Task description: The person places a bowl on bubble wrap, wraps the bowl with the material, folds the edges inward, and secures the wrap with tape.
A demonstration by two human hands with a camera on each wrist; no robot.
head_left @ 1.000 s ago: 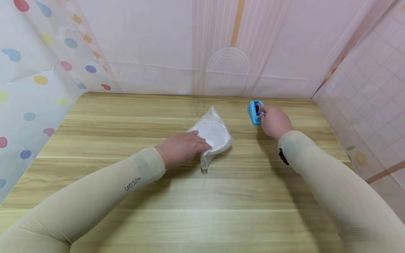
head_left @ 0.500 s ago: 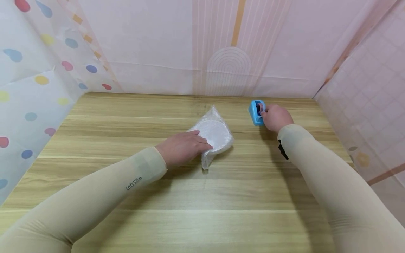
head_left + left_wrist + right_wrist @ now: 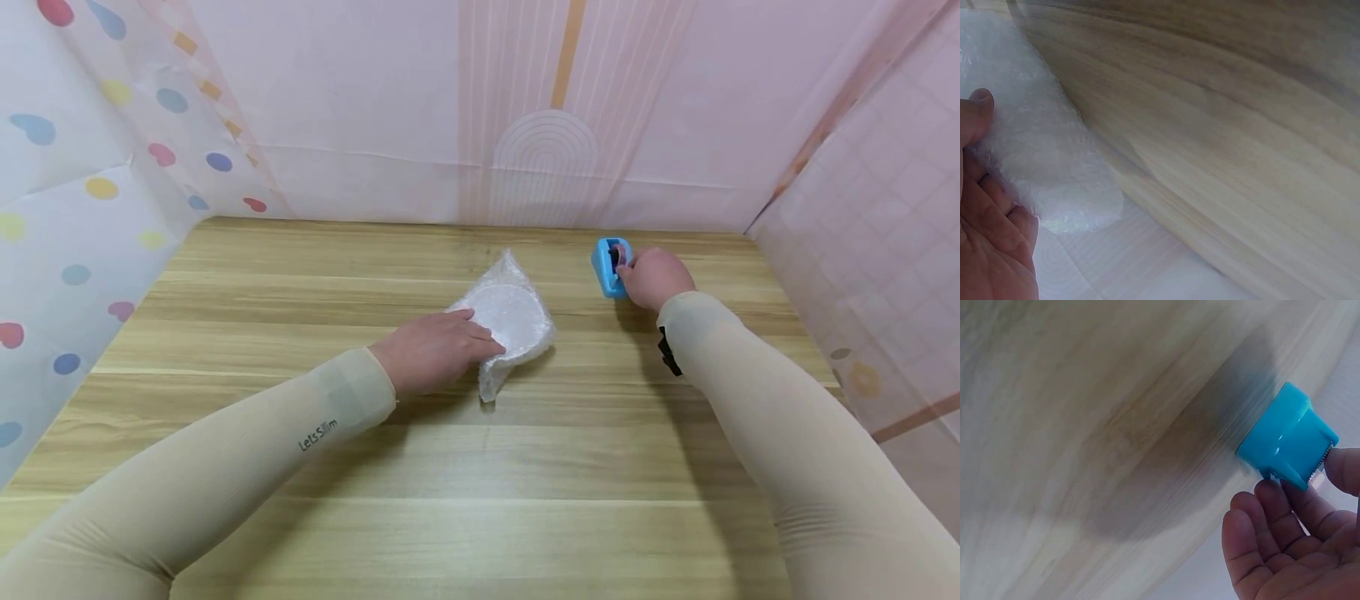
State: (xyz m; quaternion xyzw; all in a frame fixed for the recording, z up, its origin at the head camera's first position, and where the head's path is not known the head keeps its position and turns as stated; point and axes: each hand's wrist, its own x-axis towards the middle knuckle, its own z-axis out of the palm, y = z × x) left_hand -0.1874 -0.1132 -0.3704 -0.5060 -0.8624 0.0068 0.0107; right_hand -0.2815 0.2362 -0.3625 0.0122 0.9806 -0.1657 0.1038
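Patterned pale paper (image 3: 345, 92) backs the wood-grain counter (image 3: 480, 508). Near its middle, I see the left hand (image 3: 435, 353) gripping a bubble-wrapped bundle (image 3: 514, 319); farther back, rightward, the right hand (image 3: 657, 278) pinches a blue tape dispenser (image 3: 603, 273) at its toothed end.

Blue tape disp. (image 3: 1285, 437), whitish wrap (image 3: 512, 317), tan-grained tbl (image 3: 480, 492), multicol. dotted wall (image 3: 112, 146)

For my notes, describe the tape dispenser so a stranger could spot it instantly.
On the wood-grain table, look toward the far edge, right of centre. There, at the fingers of the right hand, sits the small tape dispenser. Its bright blue body sets it apart from the clear bubble-wrap bundle.
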